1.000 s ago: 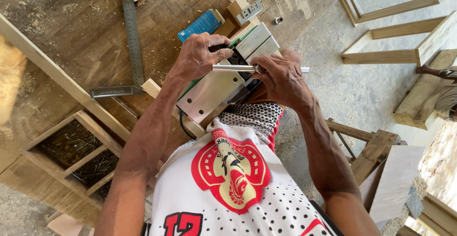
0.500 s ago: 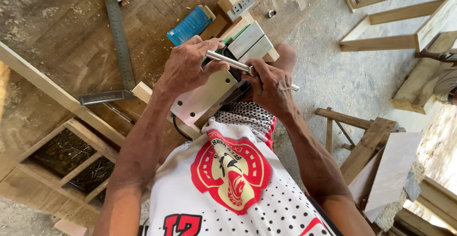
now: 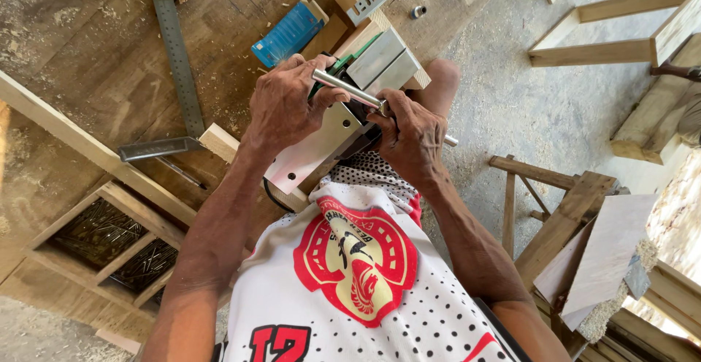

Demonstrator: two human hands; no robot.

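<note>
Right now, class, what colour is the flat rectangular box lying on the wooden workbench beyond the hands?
Blue, the flat rectangular box; the head view shows it best.

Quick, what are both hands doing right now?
Left hand: closed on one end of the metal rod, over the planer.
Right hand: closed around the rod's other end.

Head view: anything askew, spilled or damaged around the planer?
Nothing looks damaged. The electric planer lies sole-up, tilted across a wood block, with the left hand and right hand holding a metal rod tool on it. Sawdust is scattered over the workbench.
</note>
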